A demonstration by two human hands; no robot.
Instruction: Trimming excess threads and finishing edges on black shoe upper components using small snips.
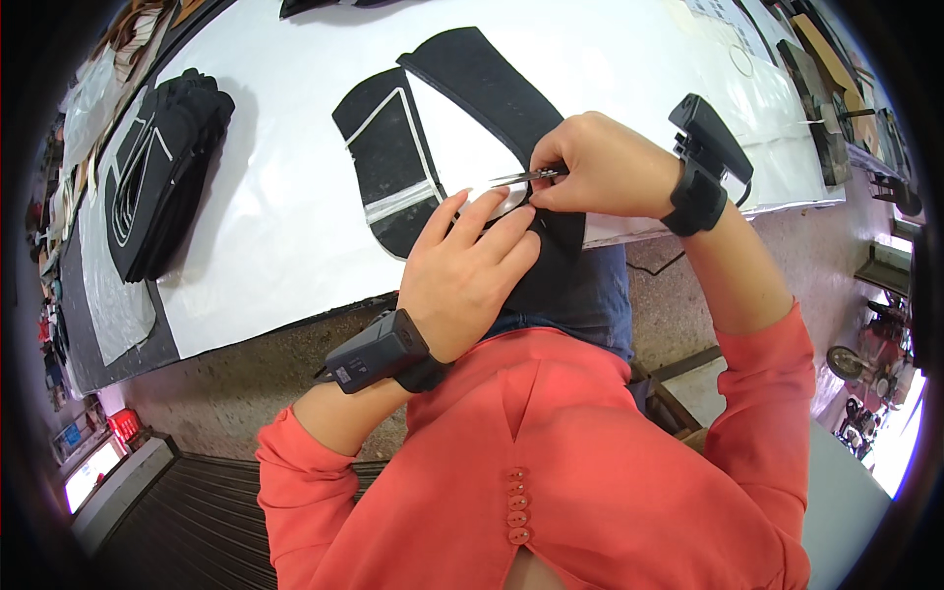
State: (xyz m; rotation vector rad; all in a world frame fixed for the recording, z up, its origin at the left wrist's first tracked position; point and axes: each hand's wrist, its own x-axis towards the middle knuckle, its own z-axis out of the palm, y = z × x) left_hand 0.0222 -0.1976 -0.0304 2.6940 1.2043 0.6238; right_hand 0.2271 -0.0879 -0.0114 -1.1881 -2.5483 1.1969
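A black fabric piece (366, 167) with white line trim and a pale grey band lies on the white table in front of me. It seems to join, near my hands, a second black panel (482, 84) that slants away to the right. My left hand (467, 270) rests on the near end of the piece, its fingers stretched out and slightly apart. In my right hand (600, 167) is a small pair of scissors (521, 178), with silver blades and a dark handle. The blades point left, just above my left fingertips. My hands hide the exact spot under the blades.
A stack of similar black pieces (162, 177) with white trim stands at the table's left. Another black item (344, 5) is cut off at the far edge. Dark tools or boards (816, 108) lie along the right end. The white table covering (265, 265) ends just before my body.
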